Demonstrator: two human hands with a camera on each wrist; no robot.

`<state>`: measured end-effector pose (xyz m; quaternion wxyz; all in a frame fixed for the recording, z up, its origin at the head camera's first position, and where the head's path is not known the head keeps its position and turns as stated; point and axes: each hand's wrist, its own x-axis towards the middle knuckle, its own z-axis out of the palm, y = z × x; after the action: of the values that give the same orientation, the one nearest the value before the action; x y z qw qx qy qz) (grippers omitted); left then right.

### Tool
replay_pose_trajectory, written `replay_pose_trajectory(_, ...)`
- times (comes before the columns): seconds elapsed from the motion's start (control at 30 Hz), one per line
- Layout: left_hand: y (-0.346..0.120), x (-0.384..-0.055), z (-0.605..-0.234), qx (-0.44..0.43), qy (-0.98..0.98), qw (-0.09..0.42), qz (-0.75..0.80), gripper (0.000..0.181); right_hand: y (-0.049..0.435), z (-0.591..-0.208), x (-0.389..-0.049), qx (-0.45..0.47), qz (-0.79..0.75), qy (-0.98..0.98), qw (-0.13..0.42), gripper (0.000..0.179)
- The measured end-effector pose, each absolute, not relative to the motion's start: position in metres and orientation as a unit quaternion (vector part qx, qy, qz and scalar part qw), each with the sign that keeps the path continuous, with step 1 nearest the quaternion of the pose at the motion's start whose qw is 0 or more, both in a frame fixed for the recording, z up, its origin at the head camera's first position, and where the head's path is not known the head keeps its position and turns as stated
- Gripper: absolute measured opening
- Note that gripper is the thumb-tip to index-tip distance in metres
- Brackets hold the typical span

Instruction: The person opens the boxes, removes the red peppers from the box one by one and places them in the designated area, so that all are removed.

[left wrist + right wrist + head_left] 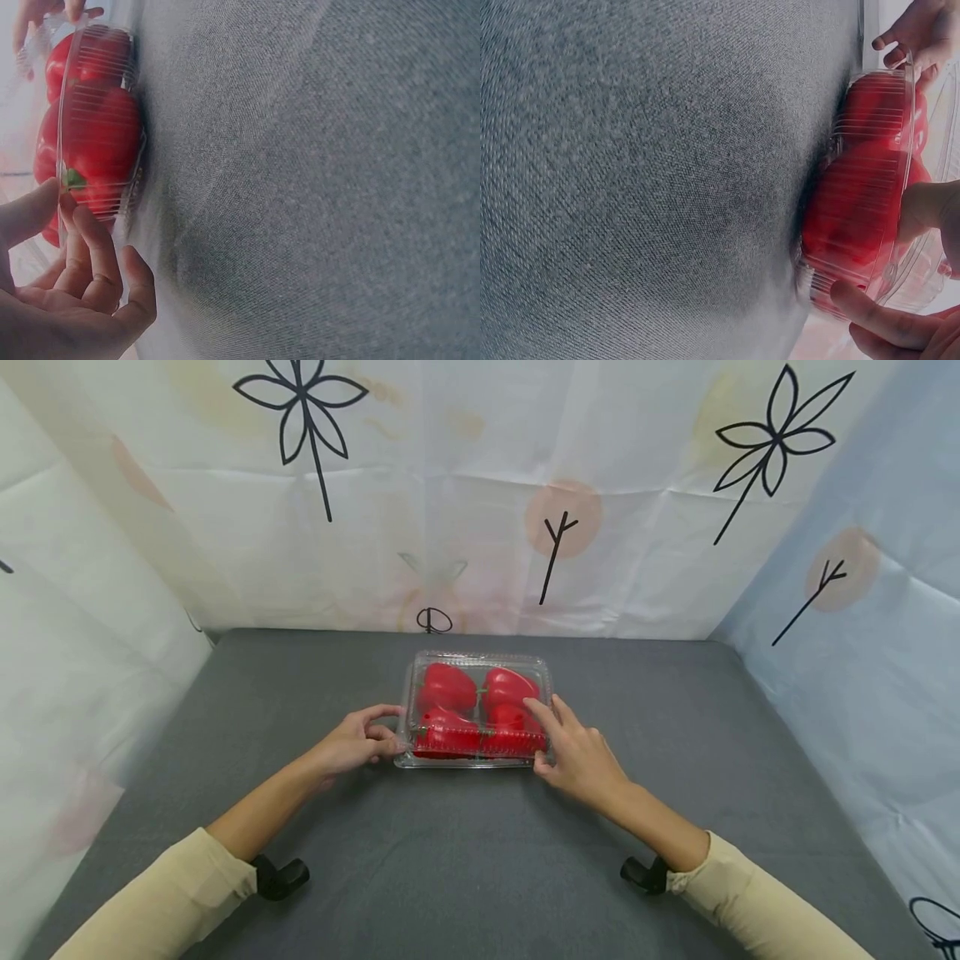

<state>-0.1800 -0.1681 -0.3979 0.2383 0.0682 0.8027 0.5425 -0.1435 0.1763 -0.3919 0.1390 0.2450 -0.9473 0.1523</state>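
A clear plastic box [472, 763] with ribbed walls lies on the grey surface, and several red bell peppers [448, 687] fill it. In the left wrist view a pepper's green stem [75, 178] shows through the wall. My left hand [356, 743] pinches the rim at the box's left side between thumb and fingers. At the right side, my right hand [581, 760] grips the edge, thumb near the front corner and index finger reaching over the top. The right wrist view shows its thumb at the rim and a finger [870, 311] low against the wall. Whether the lid is fastened is hard to tell.
A grey cloth-covered table [465, 860] spreads around the box. White patterned curtains [480, 485] hang behind it and on both sides. Each wrist carries a black strapped device, as on the left wrist [281, 878].
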Motion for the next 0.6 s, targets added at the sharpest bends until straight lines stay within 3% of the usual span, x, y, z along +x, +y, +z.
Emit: replay_pose_trajectory(0.6, -0.1703, -0.1809, -0.3988, 0.074, 0.799, 0.237, 0.547, 0.065, 0.1803, -0.3899, -0.1403, 0.235, 0.160, -0.950, 0.127, 0.075)
